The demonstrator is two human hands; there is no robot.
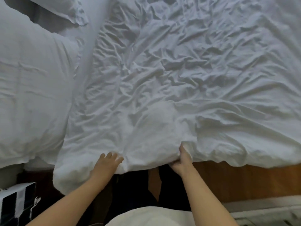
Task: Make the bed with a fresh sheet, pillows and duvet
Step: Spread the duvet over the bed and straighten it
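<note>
A crumpled white duvet [187, 79] covers most of the bed and hangs over the near side. My left hand [106, 163] rests on the duvet's near edge, fingers curled into the fabric. My right hand [181, 160] grips the same edge a little to the right, thumb on top and fingers tucked under the fold. Two white pillows lie at the left: a large one [32, 88] in front and a second one [65, 10] behind it. A strip of smooth white sheet [96, 22] shows between the pillows and the duvet.
The wooden bed frame [244, 180] shows below the duvet at the right. A dark and white striped bag [14, 201] stands on the floor at the lower left. My dark trousers and a foot are between my arms.
</note>
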